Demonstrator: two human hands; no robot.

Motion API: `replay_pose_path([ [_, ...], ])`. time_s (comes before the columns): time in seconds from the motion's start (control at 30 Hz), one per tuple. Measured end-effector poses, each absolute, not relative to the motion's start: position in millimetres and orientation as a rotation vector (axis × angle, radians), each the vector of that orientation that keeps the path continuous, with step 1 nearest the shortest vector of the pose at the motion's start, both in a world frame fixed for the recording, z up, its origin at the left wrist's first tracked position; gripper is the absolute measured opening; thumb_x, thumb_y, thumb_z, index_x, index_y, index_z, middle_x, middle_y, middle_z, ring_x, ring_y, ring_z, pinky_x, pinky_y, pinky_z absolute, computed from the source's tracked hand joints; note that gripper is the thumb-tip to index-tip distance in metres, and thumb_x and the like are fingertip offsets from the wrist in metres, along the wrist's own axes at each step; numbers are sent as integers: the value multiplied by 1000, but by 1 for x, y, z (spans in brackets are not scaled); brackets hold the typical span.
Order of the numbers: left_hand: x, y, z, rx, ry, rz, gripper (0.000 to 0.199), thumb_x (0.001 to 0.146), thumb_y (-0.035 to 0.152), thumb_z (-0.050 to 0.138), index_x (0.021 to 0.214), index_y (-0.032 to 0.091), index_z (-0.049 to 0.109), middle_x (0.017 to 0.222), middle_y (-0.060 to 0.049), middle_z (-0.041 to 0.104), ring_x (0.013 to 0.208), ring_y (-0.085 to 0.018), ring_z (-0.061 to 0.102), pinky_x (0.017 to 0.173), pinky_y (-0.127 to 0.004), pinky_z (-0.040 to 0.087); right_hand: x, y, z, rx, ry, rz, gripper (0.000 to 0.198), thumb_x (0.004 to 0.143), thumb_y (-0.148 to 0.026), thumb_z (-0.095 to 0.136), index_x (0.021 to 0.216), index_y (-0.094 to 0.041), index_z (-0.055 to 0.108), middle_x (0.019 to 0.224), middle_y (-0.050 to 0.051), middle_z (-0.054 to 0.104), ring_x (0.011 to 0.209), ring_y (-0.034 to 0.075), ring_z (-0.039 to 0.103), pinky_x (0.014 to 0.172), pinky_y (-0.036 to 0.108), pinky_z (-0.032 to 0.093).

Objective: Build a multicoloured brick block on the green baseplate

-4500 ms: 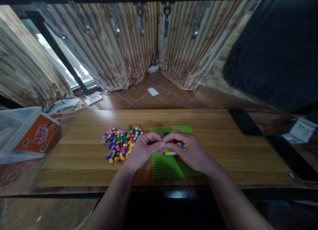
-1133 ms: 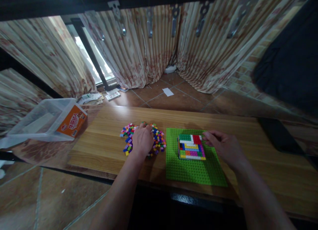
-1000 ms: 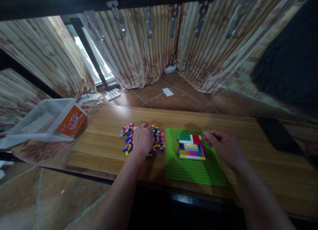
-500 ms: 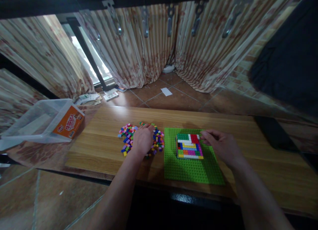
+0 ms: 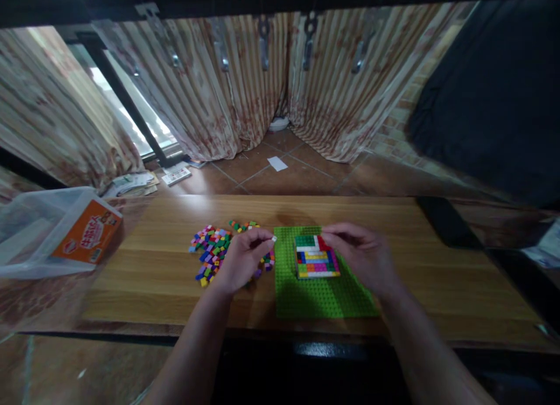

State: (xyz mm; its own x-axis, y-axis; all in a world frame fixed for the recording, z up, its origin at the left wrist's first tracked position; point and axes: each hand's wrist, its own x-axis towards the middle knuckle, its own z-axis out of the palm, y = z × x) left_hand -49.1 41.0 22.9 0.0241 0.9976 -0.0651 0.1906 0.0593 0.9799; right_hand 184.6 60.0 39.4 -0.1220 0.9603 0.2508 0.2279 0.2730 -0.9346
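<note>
My left hand (image 5: 245,259) pinches a small white toy brick (image 5: 274,238) between thumb and fingertips, over the left edge of the green baseplate (image 5: 306,300). A block built of many-coloured bricks (image 5: 317,264) stands on the upper part of that plate. At its far right corner, the fingers of my right hand (image 5: 363,256) are pressed together by a red brick (image 5: 322,244) on top; whether they hold anything is hidden. A pile of loose bricks (image 5: 212,250) lies left of the plate, partly behind my left hand.
Everything rests on a wooden table (image 5: 135,265). A clear plastic box (image 5: 30,241) with an orange label stands at the left. A dark flat object (image 5: 448,221) lies at the right. Papers (image 5: 131,184) and a white sheet (image 5: 277,163) lie beyond the table, before the curtains (image 5: 249,95).
My left hand has come up out of the brick pile, rightward, with a white brick. My right hand has moved in over the block's far right corner. The view has shifted to the right.
</note>
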Motion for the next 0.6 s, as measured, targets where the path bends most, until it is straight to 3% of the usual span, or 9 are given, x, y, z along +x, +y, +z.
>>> replay_pose_path([
  [0.23,-22,29,32,843,927,1037,26,69,33,79,84,14,69,66,3,58,58,-5,47,56,-19,37,158,44,45,-820,-1919,830,17,87,-23,63,101,-28,73,94,2,69,86,14,64,75,28,51],
  [0.6,-19,26,31,813,880,953,21,67,29,81,78,13,73,64,1,63,57,-6,53,57,-20,43,162,41,53,-832,-2193,628,19,93,-23,54,104,-22,69,91,5,68,84,15,61,75,30,47],
])
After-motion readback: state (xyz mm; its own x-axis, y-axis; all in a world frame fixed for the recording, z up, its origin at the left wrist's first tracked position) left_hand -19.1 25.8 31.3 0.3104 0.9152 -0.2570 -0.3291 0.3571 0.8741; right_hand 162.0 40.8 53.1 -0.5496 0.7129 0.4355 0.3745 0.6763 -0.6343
